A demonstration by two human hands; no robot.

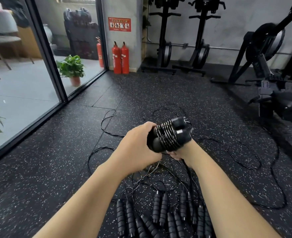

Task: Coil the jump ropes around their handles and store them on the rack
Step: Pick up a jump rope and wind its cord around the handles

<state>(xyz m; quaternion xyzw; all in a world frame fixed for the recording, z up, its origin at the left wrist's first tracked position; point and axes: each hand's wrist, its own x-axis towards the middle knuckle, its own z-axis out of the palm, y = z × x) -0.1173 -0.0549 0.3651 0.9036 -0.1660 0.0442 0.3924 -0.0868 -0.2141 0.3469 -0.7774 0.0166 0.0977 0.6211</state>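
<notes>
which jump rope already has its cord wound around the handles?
The jump rope held up in both hands: cord coiled round its paired handles. The floor ropes lie loose, uncoiled.

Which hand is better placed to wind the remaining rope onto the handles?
Right, probably. The left hand grips the paired handles at their end, steadying them, while the right hand sits beneath the coil where loose rope hangs.

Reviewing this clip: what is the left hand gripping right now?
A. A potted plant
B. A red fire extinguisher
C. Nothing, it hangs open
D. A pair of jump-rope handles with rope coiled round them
D: the left hand grips the base of the paired black handles, which carry several turns of rope, while the right hand sits just beneath them; more uncoiled ropes lie on the floor.
</notes>
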